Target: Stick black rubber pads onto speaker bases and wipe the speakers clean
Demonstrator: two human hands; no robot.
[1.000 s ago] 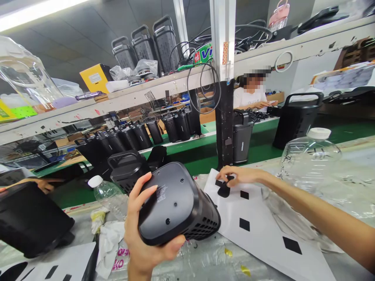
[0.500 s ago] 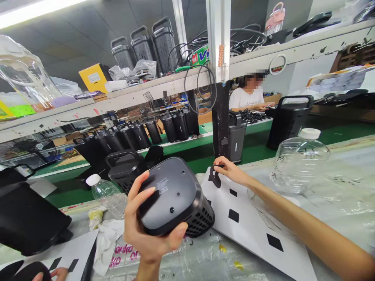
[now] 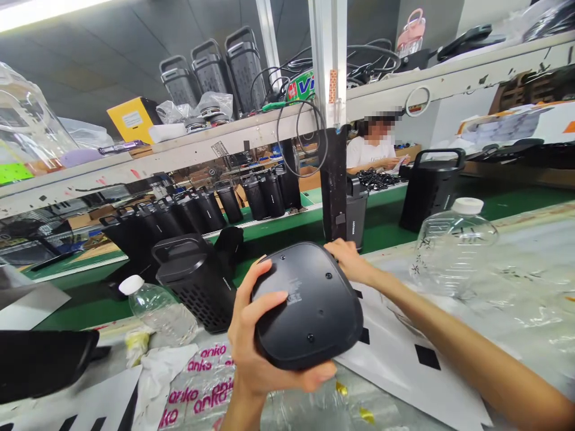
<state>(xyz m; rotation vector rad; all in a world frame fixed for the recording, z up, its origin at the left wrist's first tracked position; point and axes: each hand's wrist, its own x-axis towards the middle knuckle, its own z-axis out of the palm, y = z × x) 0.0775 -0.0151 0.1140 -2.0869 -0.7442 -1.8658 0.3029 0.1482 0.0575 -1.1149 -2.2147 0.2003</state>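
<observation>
Left hand [image 3: 247,341]: while I hold the black, round-cornered plastic speaker [image 3: 314,323] aloft, its smooth casing could slip if my thumb loosens.
Right hand [image 3: 348,257]: fingertips hidden; I can't tell their grip.
White, black-patched sheet [image 3: 393,353]: below right.

Bright ceiling light [image 3: 40,9], upper left.

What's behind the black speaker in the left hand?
Part of the right hand and a white sheet with black squares show behind the speaker. It covers other parts of both, which I can't see.
</observation>
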